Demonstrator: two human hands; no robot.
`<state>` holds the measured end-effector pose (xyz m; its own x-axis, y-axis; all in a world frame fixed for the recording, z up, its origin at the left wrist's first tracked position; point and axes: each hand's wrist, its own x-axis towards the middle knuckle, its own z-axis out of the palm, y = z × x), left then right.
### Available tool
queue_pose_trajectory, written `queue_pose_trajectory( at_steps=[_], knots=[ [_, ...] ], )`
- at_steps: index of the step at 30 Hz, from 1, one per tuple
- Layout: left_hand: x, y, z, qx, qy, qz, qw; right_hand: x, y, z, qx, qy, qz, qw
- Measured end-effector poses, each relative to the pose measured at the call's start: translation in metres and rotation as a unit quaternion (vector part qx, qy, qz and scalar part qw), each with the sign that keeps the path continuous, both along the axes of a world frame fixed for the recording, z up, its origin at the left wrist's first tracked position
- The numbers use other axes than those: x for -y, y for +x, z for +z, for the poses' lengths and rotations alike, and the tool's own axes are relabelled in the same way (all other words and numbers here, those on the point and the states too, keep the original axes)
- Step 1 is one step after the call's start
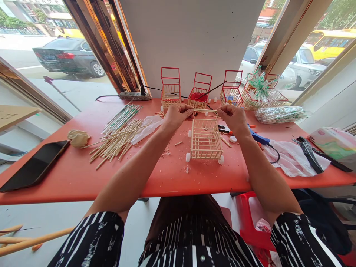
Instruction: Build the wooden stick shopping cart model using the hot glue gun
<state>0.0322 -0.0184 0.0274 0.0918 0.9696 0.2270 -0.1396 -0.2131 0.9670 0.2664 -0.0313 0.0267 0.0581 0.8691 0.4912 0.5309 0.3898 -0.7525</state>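
Note:
Between my two hands a thin wooden stick point(205, 110) is stretched level above the back of a small stick-built cart point(206, 139). My left hand point(179, 114) pinches its left end, and my right hand point(231, 115) pinches the other. It may be more than one stick side by side; I cannot tell. The cart, a pale lattice basket on white wheels point(188, 157), stands on the red table point(167, 181) just in front of my hands. A blue glue gun point(259, 138) lies beside my right wrist, partly hidden by it.
Loose wooden sticks point(116, 142) lie at left, near wrapped sticks point(124, 116) and a phone point(35, 165). Several small carts with red handles point(170, 91) line the back edge. A power strip point(135, 96) sits back left. Black-handled tools point(308, 154) rest on cloth at right.

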Motion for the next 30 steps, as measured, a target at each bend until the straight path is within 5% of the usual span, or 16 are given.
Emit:
queue_pose_trajectory(
  at_steps=[30],
  knots=[
    [-0.0049,-0.0017,-0.0065,-0.01,0.011,-0.004,1.0,0.0014,0.0013,0.0005,0.011,0.003,0.005,1.0]
  ],
)
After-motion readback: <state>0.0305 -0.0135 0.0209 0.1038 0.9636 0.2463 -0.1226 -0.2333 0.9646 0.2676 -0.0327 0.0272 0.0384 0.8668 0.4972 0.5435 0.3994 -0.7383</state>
